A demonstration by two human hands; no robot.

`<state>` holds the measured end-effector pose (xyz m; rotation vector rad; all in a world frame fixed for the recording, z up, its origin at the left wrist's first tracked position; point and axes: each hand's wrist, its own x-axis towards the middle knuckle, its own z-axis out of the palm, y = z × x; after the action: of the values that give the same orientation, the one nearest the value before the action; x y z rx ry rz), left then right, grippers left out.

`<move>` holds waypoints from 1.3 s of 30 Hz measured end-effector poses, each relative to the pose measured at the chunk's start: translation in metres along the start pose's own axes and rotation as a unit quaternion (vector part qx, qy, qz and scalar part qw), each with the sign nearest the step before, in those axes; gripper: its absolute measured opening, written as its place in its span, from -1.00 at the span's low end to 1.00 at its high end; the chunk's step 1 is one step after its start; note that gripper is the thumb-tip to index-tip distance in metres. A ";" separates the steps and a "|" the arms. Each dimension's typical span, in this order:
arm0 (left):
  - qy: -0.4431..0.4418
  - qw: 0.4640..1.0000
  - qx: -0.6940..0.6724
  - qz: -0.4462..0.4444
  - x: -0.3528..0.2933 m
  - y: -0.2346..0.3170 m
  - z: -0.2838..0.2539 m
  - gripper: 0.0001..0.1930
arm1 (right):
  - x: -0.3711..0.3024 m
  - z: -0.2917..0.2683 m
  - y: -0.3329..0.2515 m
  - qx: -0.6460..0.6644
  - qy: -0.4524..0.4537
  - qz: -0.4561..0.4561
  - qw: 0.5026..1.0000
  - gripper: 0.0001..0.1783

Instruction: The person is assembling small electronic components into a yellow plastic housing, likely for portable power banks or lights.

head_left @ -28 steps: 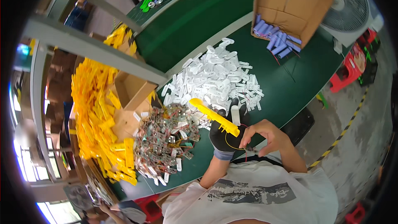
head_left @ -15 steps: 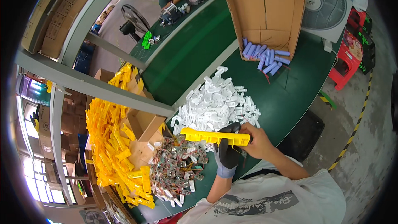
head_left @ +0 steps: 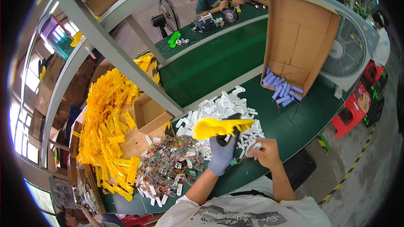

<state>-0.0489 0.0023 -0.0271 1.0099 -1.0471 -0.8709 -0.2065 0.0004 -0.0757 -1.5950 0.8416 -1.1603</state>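
Since the earlier frame the yellow housing has tipped up w/ its broad face to the camera, and the right hand has come off it, down to the white pieces. Left hand (gloved) grips the housing just above its fingers. Right fingertips pinch a white piece. Step looks like fitting: next, that piece needs lining up w/ the housing.

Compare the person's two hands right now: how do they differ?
The left hand wears a grey glove; the right hand is bare. The left hand grips a long yellow plastic piece raised over the table; the right hand pinches a small white part, lower and nearer the white pile. Both are closed on parts above the green table.
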 end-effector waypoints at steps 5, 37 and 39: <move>-0.374 0.873 0.235 0.208 0.026 0.031 -0.020 -0.48 | 0.004 -0.002 0.015 -0.097 -0.072 -0.027 0.992 -0.85; -0.139 0.982 0.129 -0.011 0.010 0.007 -0.011 -0.40 | 0.003 0.018 0.012 0.129 0.138 0.073 0.979 -0.37; -0.080 0.988 0.133 -0.001 0.015 0.017 -0.017 -0.43 | 0.003 0.016 0.007 0.149 0.097 0.048 0.983 -0.36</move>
<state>-0.0266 -0.0027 -0.0103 1.1774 -1.3245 -0.8388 -0.1898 0.0003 -0.0833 -1.2003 0.8163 -1.3185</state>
